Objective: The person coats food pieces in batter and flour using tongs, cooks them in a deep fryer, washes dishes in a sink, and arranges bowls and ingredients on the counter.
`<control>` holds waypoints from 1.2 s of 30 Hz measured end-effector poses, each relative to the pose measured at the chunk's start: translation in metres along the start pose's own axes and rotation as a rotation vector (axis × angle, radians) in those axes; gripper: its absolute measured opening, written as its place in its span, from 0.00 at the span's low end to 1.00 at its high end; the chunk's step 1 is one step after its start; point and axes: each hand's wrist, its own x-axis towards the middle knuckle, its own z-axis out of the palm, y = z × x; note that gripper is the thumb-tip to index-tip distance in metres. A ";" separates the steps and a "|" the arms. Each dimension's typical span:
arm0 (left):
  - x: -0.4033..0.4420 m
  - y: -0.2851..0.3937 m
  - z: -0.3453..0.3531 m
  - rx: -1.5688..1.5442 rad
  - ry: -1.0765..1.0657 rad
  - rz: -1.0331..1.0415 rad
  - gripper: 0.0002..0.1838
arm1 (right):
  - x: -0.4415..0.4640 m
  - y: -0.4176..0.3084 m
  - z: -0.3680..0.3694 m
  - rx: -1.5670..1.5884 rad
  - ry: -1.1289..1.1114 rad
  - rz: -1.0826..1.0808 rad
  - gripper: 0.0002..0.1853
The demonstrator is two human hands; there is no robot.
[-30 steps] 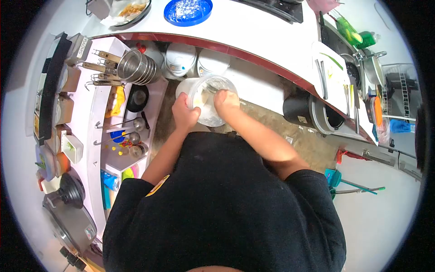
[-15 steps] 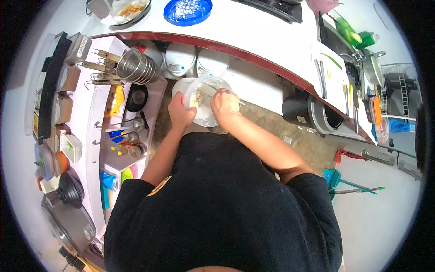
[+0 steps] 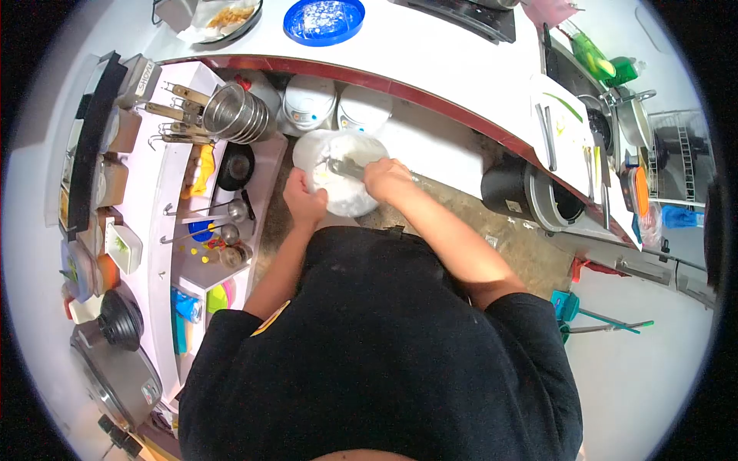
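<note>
A translucent round tub [image 3: 369,201] with white, powdery-looking contents is held in front of the black shirt, below the counter's edge. My left hand [image 3: 304,201] is closed on the tub's left rim. My right hand [image 3: 387,178] is closed round the handle of a grey metal utensil [image 3: 347,168], whose flat end reaches into the tub over the white contents. The exact kind of utensil is unclear. Another pale round shape [image 3: 309,146] shows behind the tub's upper left side.
Ahead runs a white counter [image 3: 430,65] with a dark red edge, bearing a blue tray [image 3: 323,21]. Left stands a shelf with hanging strainers [image 3: 231,114]. A black bin-like pot [image 3: 511,190] is under the counter at right, beside a chopping board [image 3: 561,115].
The tub has tilted, showing more of its white contents. The metal utensil has come into clearer view as my right hand shifted slightly right. My left hand has moved a little down.
</note>
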 end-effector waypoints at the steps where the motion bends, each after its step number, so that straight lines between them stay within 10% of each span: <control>1: -0.001 -0.017 0.004 0.002 0.005 -0.009 0.12 | -0.006 -0.001 -0.010 0.001 0.007 -0.008 0.13; 7: 0.006 -0.063 -0.006 -0.060 -0.111 -0.310 0.13 | -0.005 0.003 0.010 -0.210 0.128 -0.275 0.13; 14: 0.001 0.004 0.006 -0.037 -0.228 -0.025 0.13 | 0.028 -0.010 0.042 -0.641 0.398 -0.121 0.13; 16: 0.005 0.005 0.005 -0.015 -0.202 0.013 0.13 | 0.038 -0.007 0.033 -0.252 0.019 -0.152 0.14; 24: -0.011 -0.038 0.016 -0.267 -0.127 -0.067 0.12 | 0.026 0.000 0.029 0.090 -0.126 -0.018 0.13; 36: 0.001 -0.011 0.002 0.090 -0.102 -0.075 0.14 | 0.054 -0.032 0.097 -0.729 0.734 -0.316 0.17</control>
